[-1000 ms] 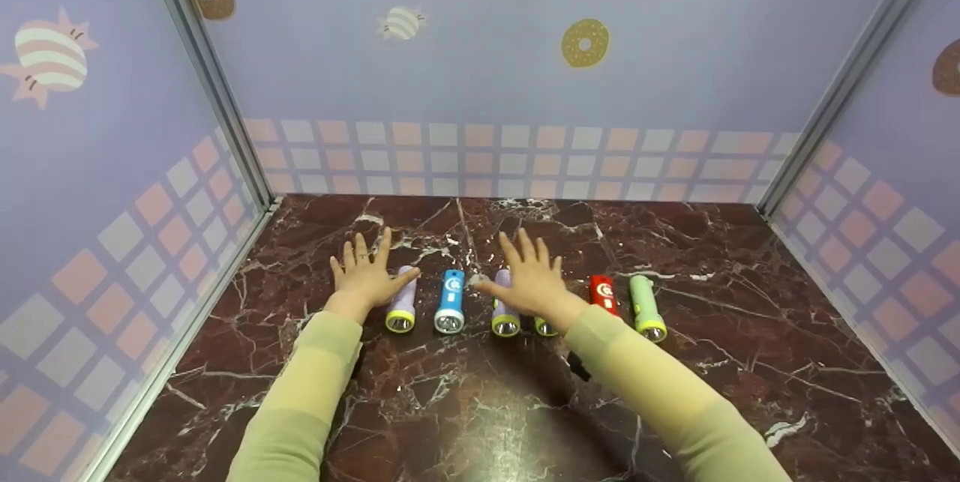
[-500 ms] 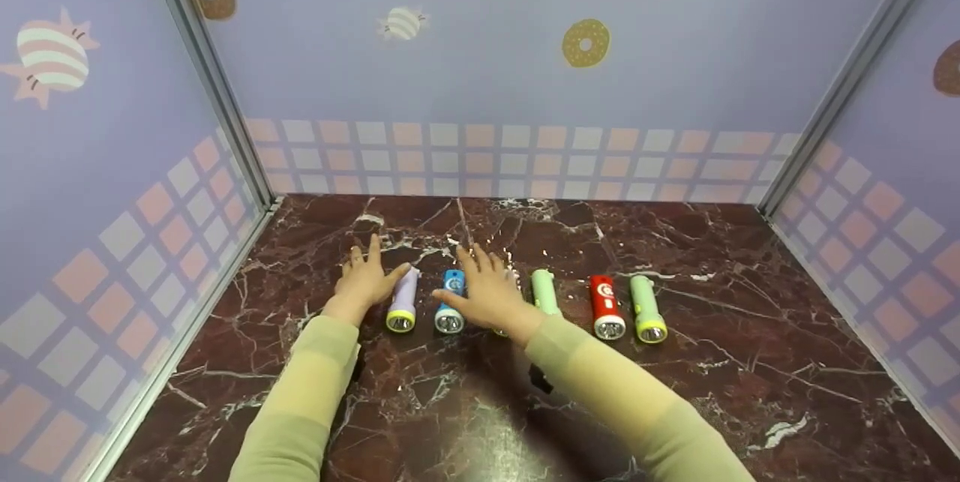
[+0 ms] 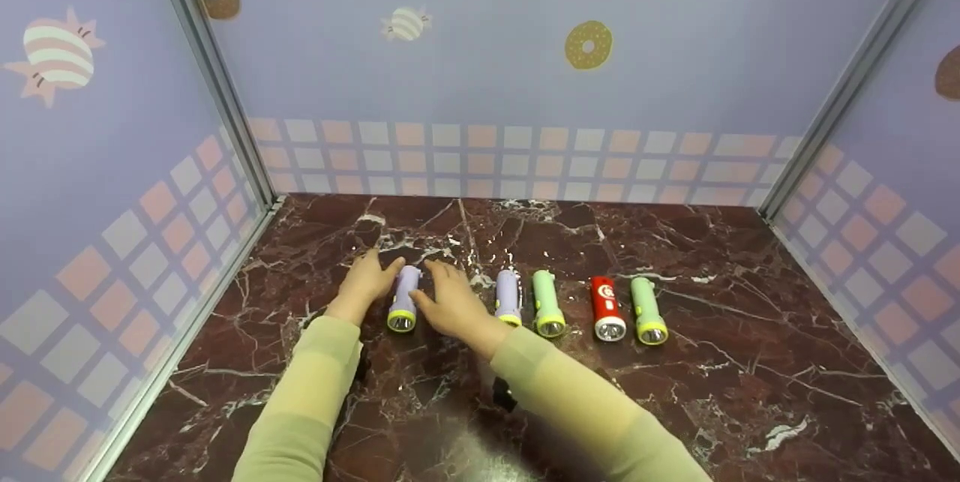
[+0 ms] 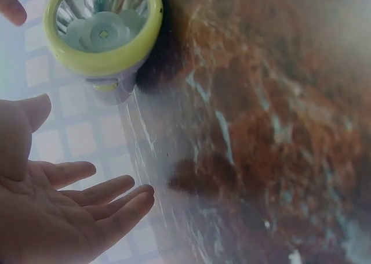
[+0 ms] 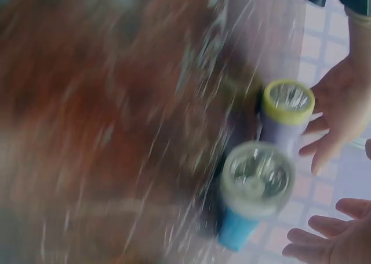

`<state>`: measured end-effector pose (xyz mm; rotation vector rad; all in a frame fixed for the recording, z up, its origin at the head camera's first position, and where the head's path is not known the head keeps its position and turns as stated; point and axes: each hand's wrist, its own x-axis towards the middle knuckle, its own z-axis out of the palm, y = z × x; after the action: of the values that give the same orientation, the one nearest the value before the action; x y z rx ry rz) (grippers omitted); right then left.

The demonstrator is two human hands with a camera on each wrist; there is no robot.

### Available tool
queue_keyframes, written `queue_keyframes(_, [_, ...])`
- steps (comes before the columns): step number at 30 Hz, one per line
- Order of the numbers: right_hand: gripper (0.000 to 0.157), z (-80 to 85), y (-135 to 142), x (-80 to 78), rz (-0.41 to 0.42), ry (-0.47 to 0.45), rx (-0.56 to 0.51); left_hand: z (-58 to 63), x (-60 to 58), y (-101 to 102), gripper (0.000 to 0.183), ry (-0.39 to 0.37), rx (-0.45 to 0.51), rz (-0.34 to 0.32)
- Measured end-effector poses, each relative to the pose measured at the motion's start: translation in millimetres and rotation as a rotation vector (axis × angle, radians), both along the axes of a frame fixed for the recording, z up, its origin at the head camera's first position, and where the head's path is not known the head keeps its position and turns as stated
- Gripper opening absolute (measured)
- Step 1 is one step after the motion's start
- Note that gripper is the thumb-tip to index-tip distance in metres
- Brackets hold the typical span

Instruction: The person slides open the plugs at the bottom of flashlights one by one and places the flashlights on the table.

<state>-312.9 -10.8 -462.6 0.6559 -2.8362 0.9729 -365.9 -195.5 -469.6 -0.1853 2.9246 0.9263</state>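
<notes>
My left hand (image 3: 364, 285) is left of a purple flashlight (image 3: 407, 287) with a yellow rim, thumb close to its far end. In the left wrist view its fingers (image 4: 110, 200) spread loosely, holding nothing. Just right of that flashlight, my right hand (image 3: 454, 306) hovers palm down over a blue flashlight (image 5: 236, 232), which it hides in the head view. The right wrist view shows this flashlight's pale rim, apart from the right fingers (image 5: 327, 226). Both flashlights lie lens toward me.
Farther right in the row lie another purple flashlight (image 3: 508, 294), a green one (image 3: 545, 294), a red one (image 3: 604, 298) and a second green one (image 3: 645, 302). A dark marble tabletop (image 3: 712, 407) carries them. Patterned walls (image 3: 487, 77) enclose the back and sides.
My right hand has swept left from over the middle flashlights to the blue one, uncovering the purple, green and red ones. The left hand has drawn slightly toward me, its fingers less spread.
</notes>
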Motion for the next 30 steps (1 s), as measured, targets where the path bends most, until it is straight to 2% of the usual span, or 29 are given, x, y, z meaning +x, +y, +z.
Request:
queue_keyframes(6, [0.056,-3.5,-14,5.5,-0.009,-0.027,-0.088,-3.4,-1.8,-1,0.073,0.033,0.047,-0.005])
queue_keyframes(13, [0.050,-6.2,-24,11.1,-0.008,-0.104,-0.177,-4.6,-3.0,1,0.064,0.059,0.087,0.008])
queue_keyframes(16, [0.048,-7.6,-28,11.7,-0.014,-0.129,-0.192,-5.4,-4.0,3,0.061,0.029,0.132,0.010])
queue_keyframes(22, [0.048,-11.8,-35,12.4,-0.032,-0.146,-0.164,-5.0,-5.9,6,0.056,-0.067,0.254,0.060])
queue_keyframes(30, [0.054,-13.6,-41,15.5,-0.036,-0.219,-0.084,-5.7,-8.4,8,0.050,-0.115,0.272,0.076])
